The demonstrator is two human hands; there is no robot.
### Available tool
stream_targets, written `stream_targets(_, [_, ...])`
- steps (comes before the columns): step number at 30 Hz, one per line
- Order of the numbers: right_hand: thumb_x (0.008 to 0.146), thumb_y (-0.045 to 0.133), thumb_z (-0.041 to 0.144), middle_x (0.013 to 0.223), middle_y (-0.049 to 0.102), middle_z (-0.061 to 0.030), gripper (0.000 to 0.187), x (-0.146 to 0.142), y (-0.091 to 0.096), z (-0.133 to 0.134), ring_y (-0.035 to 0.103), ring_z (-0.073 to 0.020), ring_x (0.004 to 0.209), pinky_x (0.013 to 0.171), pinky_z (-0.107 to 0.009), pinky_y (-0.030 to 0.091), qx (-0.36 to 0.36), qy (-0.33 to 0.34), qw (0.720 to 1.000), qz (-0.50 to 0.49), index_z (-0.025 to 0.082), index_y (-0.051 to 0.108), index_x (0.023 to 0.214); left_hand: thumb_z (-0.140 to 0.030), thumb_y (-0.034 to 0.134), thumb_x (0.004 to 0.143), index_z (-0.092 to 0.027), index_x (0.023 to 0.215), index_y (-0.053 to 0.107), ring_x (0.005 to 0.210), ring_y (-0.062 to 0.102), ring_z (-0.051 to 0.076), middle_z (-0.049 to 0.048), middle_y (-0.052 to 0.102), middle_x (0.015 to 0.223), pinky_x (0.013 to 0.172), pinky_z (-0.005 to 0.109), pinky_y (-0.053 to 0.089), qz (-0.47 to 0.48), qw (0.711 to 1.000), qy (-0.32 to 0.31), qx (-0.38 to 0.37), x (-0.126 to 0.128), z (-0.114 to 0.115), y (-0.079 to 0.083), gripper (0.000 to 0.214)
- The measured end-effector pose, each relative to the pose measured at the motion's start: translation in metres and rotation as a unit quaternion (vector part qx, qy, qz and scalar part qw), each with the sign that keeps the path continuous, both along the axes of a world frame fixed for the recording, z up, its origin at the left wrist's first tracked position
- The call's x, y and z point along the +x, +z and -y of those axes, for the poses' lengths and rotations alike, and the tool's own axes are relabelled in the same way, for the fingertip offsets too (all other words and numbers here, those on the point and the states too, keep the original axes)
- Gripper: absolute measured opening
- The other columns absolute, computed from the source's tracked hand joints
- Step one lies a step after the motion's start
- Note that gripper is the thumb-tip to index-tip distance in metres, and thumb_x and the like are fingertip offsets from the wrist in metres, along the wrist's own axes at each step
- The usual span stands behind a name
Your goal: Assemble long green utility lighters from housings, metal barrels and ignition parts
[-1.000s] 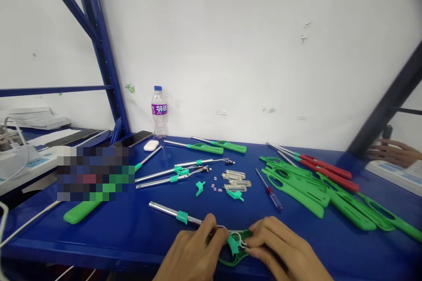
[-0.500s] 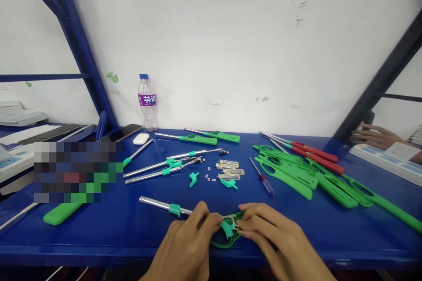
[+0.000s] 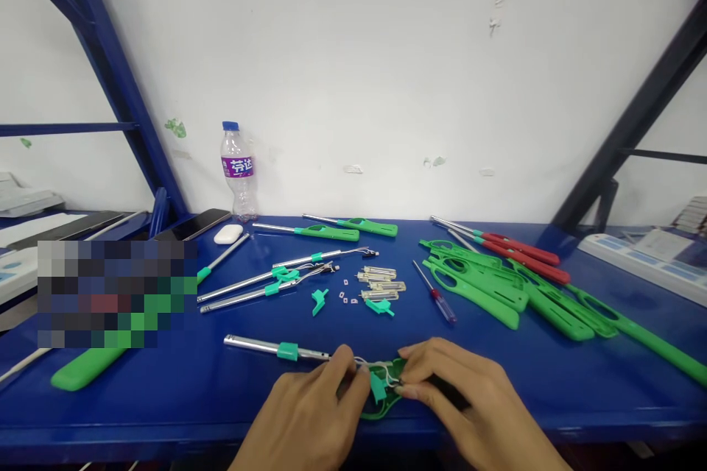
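While both hands work at the blue tabletop's point(image 3: 166, 383) 6 o'clock edge, the job looks half done: left hand point(image 3: 309, 412) pinches the silver metal tube point(image 3: 265, 346), right hand point(image 3: 469, 401) pinches the green plastic lighter handle shell point(image 3: 381, 403), thin white wires point(image 3: 364, 363) loose, shell uncovered.

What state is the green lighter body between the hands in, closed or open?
Open: the green lighter body lies as a half shell, its teal trigger and white wires exposed.

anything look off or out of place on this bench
Nothing broken or spilled. A bottle, phone and earbud case sit by the lighters at the back left; tiny bits lie loose mid-bench.
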State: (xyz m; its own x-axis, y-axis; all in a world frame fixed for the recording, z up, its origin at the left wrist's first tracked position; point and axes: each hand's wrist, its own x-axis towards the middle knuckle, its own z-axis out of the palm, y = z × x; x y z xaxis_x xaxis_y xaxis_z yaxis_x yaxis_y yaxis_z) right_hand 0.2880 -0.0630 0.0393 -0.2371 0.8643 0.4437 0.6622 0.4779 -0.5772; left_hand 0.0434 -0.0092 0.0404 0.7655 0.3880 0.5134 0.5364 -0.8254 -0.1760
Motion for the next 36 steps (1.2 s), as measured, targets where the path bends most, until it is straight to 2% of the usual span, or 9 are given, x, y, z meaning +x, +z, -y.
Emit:
stream_targets(7, [0.11, 0.053, 0.018, 0.11, 0.071, -0.0067, 0.015, -0.001, 0.006, 0.011, 0.074, -0.0188, 0.105, 0.095, -0.025, 0.061, 0.068, 0.016, 0.992, 0.108, 0.022, 0.066, 0.105, 0.004, 0.04, 0.09, -0.01, 0.129, 0.059, 0.071, 0.075, 0.019, 0.0101, 0.074, 0.11, 0.05, 0.029, 0.055, -0.051, 0.998, -0.029, -0.002, 0.001, 0.004, 0.001, 0.046])
stream_targets(11, [0.111, 0.052, 0.022, 0.11, 0.072, -0.0074, 0.016, -0.002, 0.004, 0.011, 0.075, -0.0198, 0.106, 0.094, -0.026, 0.063, 0.089, 0.002, 0.988, 0.129, 0.023, 0.066, 0.105, 0.004, 0.04, 0.089, -0.017, 0.129, 0.061, 0.077, 0.074, 0.022, 0.0086, 0.073, 0.109, 0.05, 0.03, 0.058, -0.019, 1.0, -0.009, -0.019, -0.003, 0.001, 0.007, 0.05])
stream_targets(14, [0.111, 0.055, 0.027, 0.108, 0.074, -0.0071, 0.012, -0.003, 0.001, 0.011, 0.075, -0.0217, 0.106, 0.091, -0.029, 0.064, 0.115, -0.016, 0.984, 0.135, 0.023, 0.066, 0.106, 0.001, 0.039, 0.094, -0.023, 0.137, 0.06, 0.1, 0.073, 0.027, 0.0104, 0.07, 0.12, 0.069, 0.038, 0.066, 0.052, 0.997, 0.027, -0.045, -0.018, -0.006, 0.015, 0.053])
stream_targets(17, [0.109, 0.06, 0.028, 0.102, 0.075, -0.0059, 0.009, -0.004, -0.001, 0.009, 0.075, -0.0235, 0.104, 0.09, -0.033, 0.064, 0.147, -0.025, 0.979, 0.138, 0.024, 0.065, 0.102, -0.013, 0.048, 0.104, -0.028, 0.143, 0.058, 0.121, 0.066, 0.028, 0.0094, 0.065, 0.133, 0.092, 0.043, 0.066, 0.082, 0.99, 0.043, -0.107, -0.037, -0.015, 0.018, 0.043])
stream_targets(19, [0.109, 0.061, 0.03, 0.1, 0.075, -0.0052, 0.011, -0.004, -0.001, 0.007, 0.076, -0.0239, 0.101, 0.091, -0.035, 0.063, 0.159, -0.026, 0.977, 0.138, 0.024, 0.065, 0.101, -0.02, 0.053, 0.106, -0.031, 0.136, 0.065, 0.116, 0.069, 0.024, 0.0052, 0.068, 0.127, 0.094, 0.039, 0.065, 0.088, 0.985, 0.039, -0.143, -0.046, -0.02, 0.015, 0.034])
stream_targets(23, [0.111, 0.058, 0.035, 0.1, 0.075, -0.0038, 0.018, -0.004, -0.002, 0.004, 0.075, -0.0216, 0.095, 0.084, -0.032, 0.063, 0.132, -0.036, 0.984, 0.115, 0.025, 0.066, 0.098, -0.024, 0.053, 0.109, -0.031, 0.117, 0.075, 0.093, 0.074, 0.017, 0.0002, 0.072, 0.105, 0.082, 0.027, 0.062, 0.14, 0.972, 0.006, -0.187, -0.05, -0.026, 0.007, 0.024])
stream_targets(28, [0.113, 0.054, 0.036, 0.103, 0.074, -0.0032, 0.026, -0.003, -0.003, 0.004, 0.076, -0.0175, 0.092, 0.079, -0.025, 0.062, 0.11, -0.039, 0.99, 0.077, 0.026, 0.07, 0.095, -0.026, 0.062, 0.107, -0.032, 0.119, 0.075, 0.09, 0.074, 0.013, -0.0023, 0.074, 0.104, 0.082, 0.02, 0.059, 0.174, 0.958, -0.022, -0.227, -0.047, -0.029, 0.005, 0.018])
stream_targets(32, [0.112, 0.056, 0.039, 0.107, 0.075, -0.0044, 0.027, -0.001, -0.005, 0.005, 0.078, -0.0172, 0.09, 0.078, -0.023, 0.063, 0.1, -0.044, 0.992, 0.062, 0.026, 0.072, 0.095, -0.03, 0.056, 0.111, -0.031, 0.107, 0.079, 0.085, 0.074, 0.014, -0.0018, 0.075, 0.098, 0.076, 0.022, 0.059, 0.199, 0.958, -0.026, -0.206, -0.044, -0.028, 0.006, 0.023])
stream_targets(36, [0.111, 0.059, 0.04, 0.113, 0.079, -0.0047, 0.024, -0.002, -0.005, 0.004, 0.08, -0.0208, 0.101, 0.085, -0.026, 0.065, 0.104, -0.045, 0.992, 0.064, 0.027, 0.075, 0.098, -0.025, 0.053, 0.111, -0.03, 0.112, 0.08, 0.086, 0.073, 0.015, -0.0005, 0.076, 0.1, 0.077, 0.025, 0.06, 0.182, 0.97, -0.006, -0.163, -0.041, -0.026, 0.006, 0.027])
